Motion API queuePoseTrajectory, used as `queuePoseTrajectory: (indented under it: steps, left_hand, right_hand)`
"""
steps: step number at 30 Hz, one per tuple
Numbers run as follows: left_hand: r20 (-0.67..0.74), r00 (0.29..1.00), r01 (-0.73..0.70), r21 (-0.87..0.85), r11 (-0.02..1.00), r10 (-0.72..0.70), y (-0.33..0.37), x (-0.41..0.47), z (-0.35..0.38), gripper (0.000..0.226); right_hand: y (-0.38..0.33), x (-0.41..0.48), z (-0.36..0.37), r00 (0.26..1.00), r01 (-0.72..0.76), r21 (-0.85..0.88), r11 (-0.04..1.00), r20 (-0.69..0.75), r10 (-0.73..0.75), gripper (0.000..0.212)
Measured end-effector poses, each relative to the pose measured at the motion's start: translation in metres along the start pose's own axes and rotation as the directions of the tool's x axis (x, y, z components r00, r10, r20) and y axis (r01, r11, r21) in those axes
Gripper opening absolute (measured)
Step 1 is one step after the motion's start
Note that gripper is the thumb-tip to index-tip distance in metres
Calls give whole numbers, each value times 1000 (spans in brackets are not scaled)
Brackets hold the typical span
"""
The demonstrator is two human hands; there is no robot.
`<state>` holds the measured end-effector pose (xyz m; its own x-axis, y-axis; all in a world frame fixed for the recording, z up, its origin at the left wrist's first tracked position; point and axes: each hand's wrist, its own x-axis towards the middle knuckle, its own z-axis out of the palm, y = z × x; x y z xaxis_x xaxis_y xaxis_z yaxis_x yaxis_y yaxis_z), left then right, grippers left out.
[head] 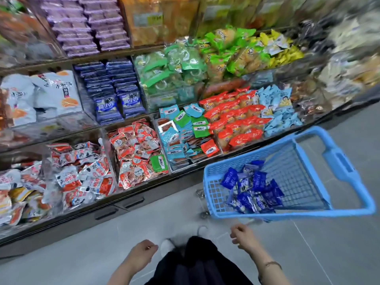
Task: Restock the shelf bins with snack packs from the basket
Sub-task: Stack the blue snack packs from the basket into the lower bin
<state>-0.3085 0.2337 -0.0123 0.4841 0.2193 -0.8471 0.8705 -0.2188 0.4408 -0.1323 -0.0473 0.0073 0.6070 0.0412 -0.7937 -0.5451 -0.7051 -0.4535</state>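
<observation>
We stand on a grey tiled floor (127,221), with a strip of it free between our white shoes (166,246) and the dark base of the tiered shelf (131,202). To our right a light-blue plastic lattice basket (298,211) stands on small wheels. Its left corner is near the shelf's front edge, though we cannot tell whether they touch. More floor opens past its right side. The basket's long axis runs from its low left end up toward the right, where the thick handle (339,161) points away from the shelf. Its near rim lies just ahead of our right hand (242,236), with a gap between them.

Inside, the dark blue snack packs (253,188) lie heaped toward the basket's left end. They are small glossy pillow pouches with pale print, tipped every which way, so we can give them no common direction.

Similar stacked dark blue pouches (111,93) fill one of the clear plastic shelf bins (90,112) on the middle tier, in two tidy rows running back up the shelf, well apart from the basket. Below them sit bins of red-and-white packets (133,153) and of teal and green packets (181,136).

Our left hand (141,250) hangs low over the floor, fingers loosely curled and grasping nothing. The right hand is likewise slack, with nothing in it.
</observation>
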Motion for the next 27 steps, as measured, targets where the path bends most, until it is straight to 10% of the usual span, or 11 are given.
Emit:
queuePoseTrajectory:
  steps: [11, 19, 25, 27]
  left_hand:
    - [-73, 996, -46, 16, 999, 47, 92, 39, 61, 20]
    - [-191, 981, 41, -23, 999, -44, 151, 65, 165, 8]
    - [-326, 933, 122, -103, 987, -149, 188, 98, 202, 49]
    - [-414, 893, 146, -105, 984, -177, 197, 121, 203, 58]
  right_hand:
    - [15, 62, -106, 995, 13, 106, 994, -99, -2, 15]
    - [24, 147, -205, 996, 76, -271, 959, -15, -83, 27]
    - [29, 202, -244, 999, 32, -458, 888, -10, -42, 11]
    - [32, 225, -245, 1000, 17, -469, 883, -14, -26, 40]
